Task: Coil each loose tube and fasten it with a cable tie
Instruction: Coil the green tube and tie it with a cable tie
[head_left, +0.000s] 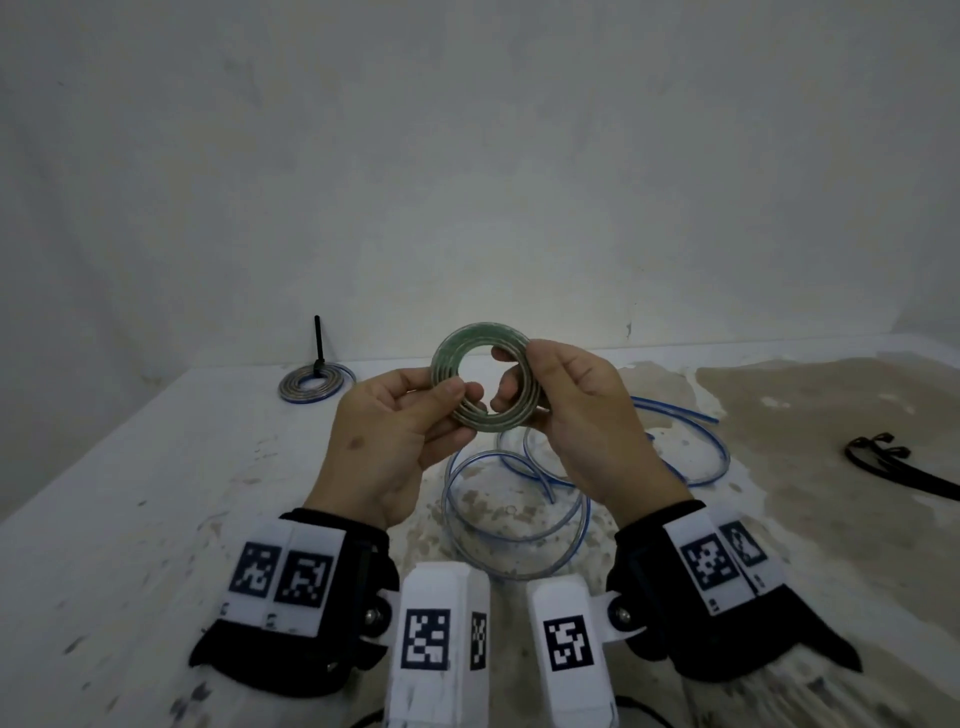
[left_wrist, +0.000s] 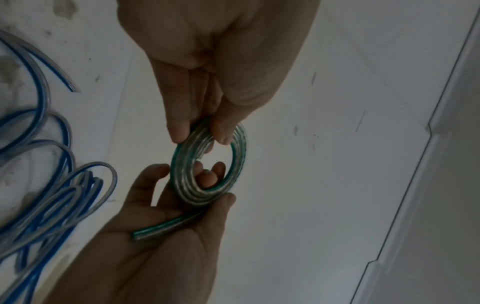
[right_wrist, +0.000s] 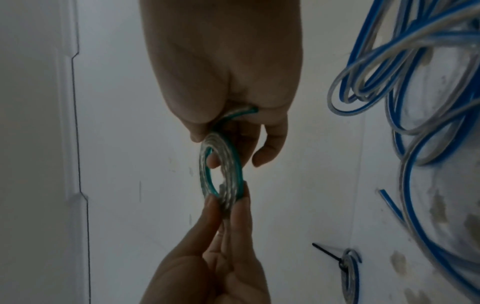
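Both hands are up off the table (head_left: 130, 519), sharing a small flat coil of clear tube with a green stripe (head_left: 480, 382). The left hand (head_left: 395, 441) pinches the near left side of the ring between thumb and fingers, which looks meant to keep the turns stacked so they cannot spring apart. The right hand (head_left: 576, 421) has its fingers curled through and around the right side, and from the left wrist view the tube's free end (left_wrist: 161, 230) lies across that palm, so I'd say the last bit is being tucked in before the tie goes on.

No tie is on this coil yet. A small pile of black cable ties (head_left: 883, 457) sits well off to the right, so one hand will have to let go to fetch one, and the other must hold the whole ring alone without it unwinding.

Under the hands a loose blue-striped tube (head_left: 571, 467) sprawls in wide loops, waiting. At the far left lies a finished coil (head_left: 311, 384), its black tie standing up, parked out of the way.
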